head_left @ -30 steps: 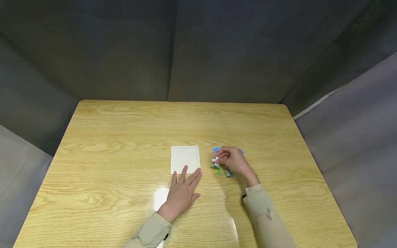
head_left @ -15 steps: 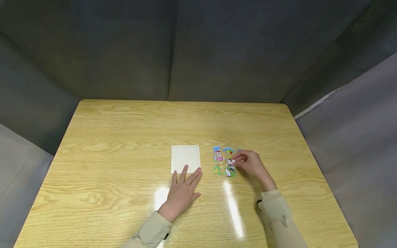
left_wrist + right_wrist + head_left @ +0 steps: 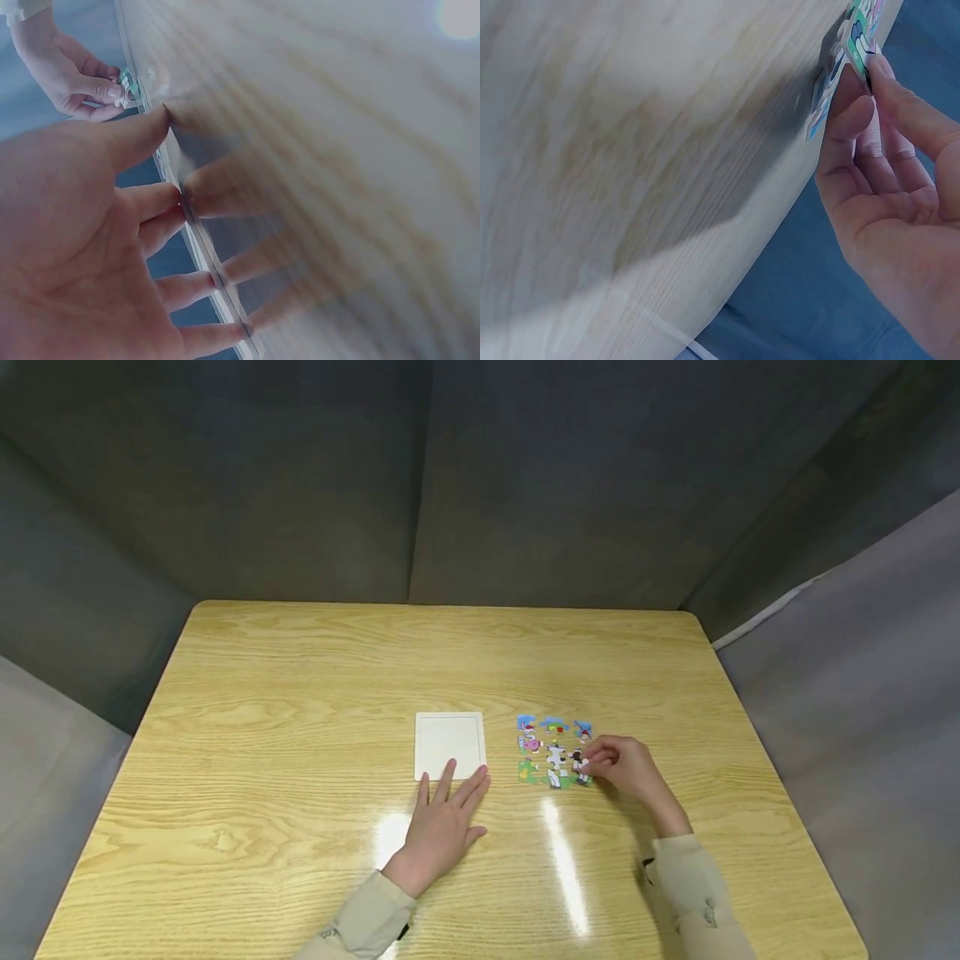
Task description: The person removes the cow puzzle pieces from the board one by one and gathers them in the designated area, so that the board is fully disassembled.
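My right hand [image 3: 628, 768] pinches a jigsaw puzzle piece [image 3: 859, 43] between thumb and fingers, over the right-hand edge of the laid-out pieces. Green, white and dark patches show on it in the right wrist view. Several other jigsaw pieces [image 3: 531, 744] lie in loose rows with narrow gaps, picturing cartoon animals on blue and green. Left of them is a white square puzzle tray [image 3: 450, 735] with a thin raised border. My left hand [image 3: 437, 835] lies with fingers spread, its fingertips on the tray's near edge and the thumb on the table.
The wood-grain table [image 3: 300, 693] carries both the tray and the pieces. Dark grey curtains [image 3: 315, 485] stand behind and along the sides. Light glares off the tabletop nearer to me, between the two arms.
My right hand has moved from the left side of the pieces across to the right side, with a puzzle piece pinched in it. My left hand stays in place on the tray.
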Available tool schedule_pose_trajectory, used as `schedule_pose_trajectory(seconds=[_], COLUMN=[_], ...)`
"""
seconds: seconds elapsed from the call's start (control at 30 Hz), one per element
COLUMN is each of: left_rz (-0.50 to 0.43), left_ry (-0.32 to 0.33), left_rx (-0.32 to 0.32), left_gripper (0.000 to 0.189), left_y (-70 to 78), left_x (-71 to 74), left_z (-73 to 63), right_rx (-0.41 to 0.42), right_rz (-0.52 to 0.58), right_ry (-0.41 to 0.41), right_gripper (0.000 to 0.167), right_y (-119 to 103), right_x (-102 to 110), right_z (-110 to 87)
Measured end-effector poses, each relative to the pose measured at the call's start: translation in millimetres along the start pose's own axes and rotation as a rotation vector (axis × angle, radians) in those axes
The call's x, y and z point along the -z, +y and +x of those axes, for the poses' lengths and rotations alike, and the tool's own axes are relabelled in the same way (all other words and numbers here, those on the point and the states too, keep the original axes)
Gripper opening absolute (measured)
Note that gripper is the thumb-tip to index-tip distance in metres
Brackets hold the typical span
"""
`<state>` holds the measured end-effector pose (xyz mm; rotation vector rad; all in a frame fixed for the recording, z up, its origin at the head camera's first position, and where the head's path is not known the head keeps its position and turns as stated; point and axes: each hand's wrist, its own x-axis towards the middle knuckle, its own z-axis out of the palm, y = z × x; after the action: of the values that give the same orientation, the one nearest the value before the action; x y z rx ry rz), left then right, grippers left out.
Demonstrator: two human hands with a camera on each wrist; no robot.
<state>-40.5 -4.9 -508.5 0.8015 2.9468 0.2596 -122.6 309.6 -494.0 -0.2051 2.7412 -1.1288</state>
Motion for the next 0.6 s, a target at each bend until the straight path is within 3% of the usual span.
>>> schedule_pose_trajectory(seconds=[0.43, 0.6], left_rz=[0.014, 0.005], left_ry=[-0.003, 0.0], left_rx=[0.003, 0.006], left_gripper=[0.067, 0.067], left_y=[0.6, 0.6], left_x=[-0.1, 0.3], left_z=[-0.4, -0.4], right_rx=[-0.031, -0.013], right_rz=[-0.008, -0.041], right_ry=[-0.032, 0.0], right_gripper=[0.012, 0.014], right_y=[2.4, 6.2], right_x=[2.8, -1.2], right_z=[-9.0, -10.3])
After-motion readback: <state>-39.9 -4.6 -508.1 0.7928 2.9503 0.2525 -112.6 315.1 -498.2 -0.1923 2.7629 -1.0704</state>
